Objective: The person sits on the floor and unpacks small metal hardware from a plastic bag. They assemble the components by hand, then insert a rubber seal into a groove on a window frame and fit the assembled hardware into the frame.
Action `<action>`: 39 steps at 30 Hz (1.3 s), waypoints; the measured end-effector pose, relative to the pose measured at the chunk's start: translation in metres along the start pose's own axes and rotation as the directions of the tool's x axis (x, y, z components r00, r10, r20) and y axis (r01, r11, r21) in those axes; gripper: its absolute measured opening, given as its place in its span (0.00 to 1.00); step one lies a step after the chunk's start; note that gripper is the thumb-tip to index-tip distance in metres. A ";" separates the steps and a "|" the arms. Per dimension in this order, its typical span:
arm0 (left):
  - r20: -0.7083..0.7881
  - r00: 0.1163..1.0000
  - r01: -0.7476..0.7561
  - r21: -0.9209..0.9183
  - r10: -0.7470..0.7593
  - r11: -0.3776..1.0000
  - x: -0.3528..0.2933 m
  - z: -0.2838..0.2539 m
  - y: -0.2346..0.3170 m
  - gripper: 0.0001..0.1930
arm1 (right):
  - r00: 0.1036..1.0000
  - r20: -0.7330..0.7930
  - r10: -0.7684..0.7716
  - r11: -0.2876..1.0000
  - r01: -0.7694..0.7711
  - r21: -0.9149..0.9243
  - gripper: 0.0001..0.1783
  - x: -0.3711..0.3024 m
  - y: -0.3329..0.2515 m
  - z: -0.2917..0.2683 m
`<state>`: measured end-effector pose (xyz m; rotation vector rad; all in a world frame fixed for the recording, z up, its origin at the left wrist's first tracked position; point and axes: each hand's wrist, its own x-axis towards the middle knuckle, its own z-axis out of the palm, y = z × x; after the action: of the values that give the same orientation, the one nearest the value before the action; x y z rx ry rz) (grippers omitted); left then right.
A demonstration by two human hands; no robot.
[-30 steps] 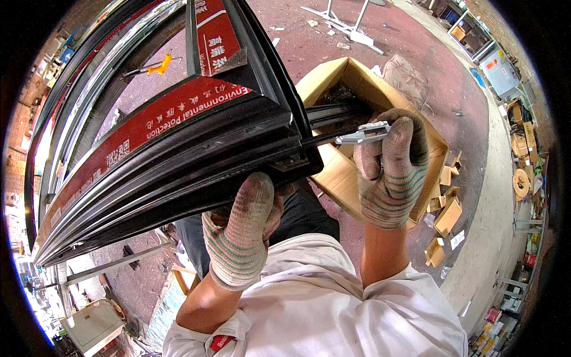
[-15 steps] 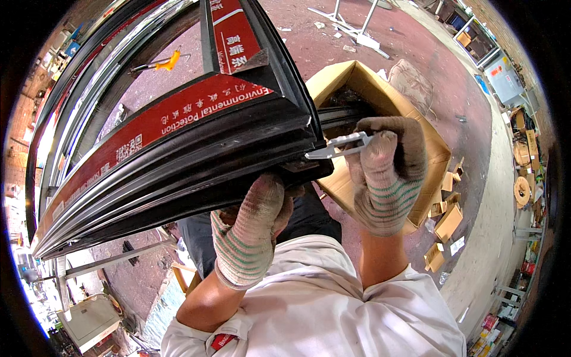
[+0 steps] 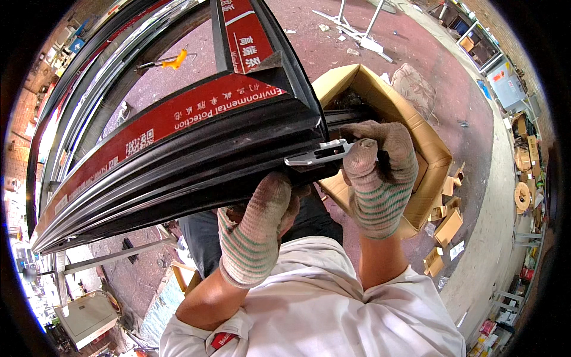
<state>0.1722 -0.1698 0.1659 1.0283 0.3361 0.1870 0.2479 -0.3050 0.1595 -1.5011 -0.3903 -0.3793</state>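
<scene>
A black window frame (image 3: pixel 232 140) with red printed protective film slants across the left half, its corner pointing at my right hand. Around the frame's lower edge by that corner, my gloved left hand (image 3: pixel 254 229) is closed, thumb up and fingers partly hidden beneath. My gloved right hand (image 3: pixel 383 181) pinches a slim silver metal fitting (image 3: pixel 318 154) with a slot in it. That fitting lies along the frame's grooved side at the corner end; whether it sits inside a groove I cannot tell.
Behind my right hand stands an opened cardboard box (image 3: pixel 425 149) with dark pieces inside. A yellow-handled tool (image 3: pixel 175 59) shows through the frame opening. Small cartons (image 3: pixel 449 225) litter the floor at right. A metal stand (image 3: pixel 357 35) is at the far side.
My right hand has moved slightly left and brought the silver fitting further over the frame's side, turning it so its slot shows. The left hand keeps its hold.
</scene>
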 end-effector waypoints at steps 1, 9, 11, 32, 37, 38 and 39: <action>0.016 1.000 0.007 0.002 -0.007 1.000 0.000 -0.001 0.000 0.21 | 0.999 0.020 -0.047 0.998 0.047 -0.028 0.10 0.001 0.000 -0.001; 0.012 0.999 0.030 0.037 -0.031 0.999 0.001 0.001 0.004 0.23 | 0.946 0.209 -0.247 0.967 0.254 -0.005 0.07 0.018 0.002 -0.006; 0.003 0.999 0.039 0.031 -0.039 0.999 0.000 0.001 0.003 0.23 | 0.930 0.203 -0.307 0.947 0.319 -0.026 0.07 0.021 0.001 -0.007; 0.097 0.993 -0.069 0.000 0.068 0.998 0.000 0.001 0.001 0.16 | 0.776 0.577 -0.255 0.962 0.267 0.066 0.09 0.057 0.001 -0.028; 0.129 0.991 -0.030 -0.085 0.041 0.996 0.001 -0.005 -0.004 0.16 | 0.772 0.605 -0.194 0.977 0.098 0.188 0.05 0.062 0.011 -0.029; 0.091 0.995 -0.024 -0.041 0.027 0.999 0.000 -0.002 -0.002 0.17 | 0.767 0.602 -0.220 0.975 0.153 0.162 0.08 0.062 0.014 -0.029; 0.054 0.998 -0.015 0.002 0.015 1.000 0.000 0.001 -0.001 0.19 | 0.762 0.599 -0.247 0.969 0.208 0.135 0.12 0.062 0.019 -0.030</action>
<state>0.1723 -0.1713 0.1660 1.0362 0.2801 0.1722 0.3115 -0.3346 0.1712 -1.4954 -1.1055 -0.0493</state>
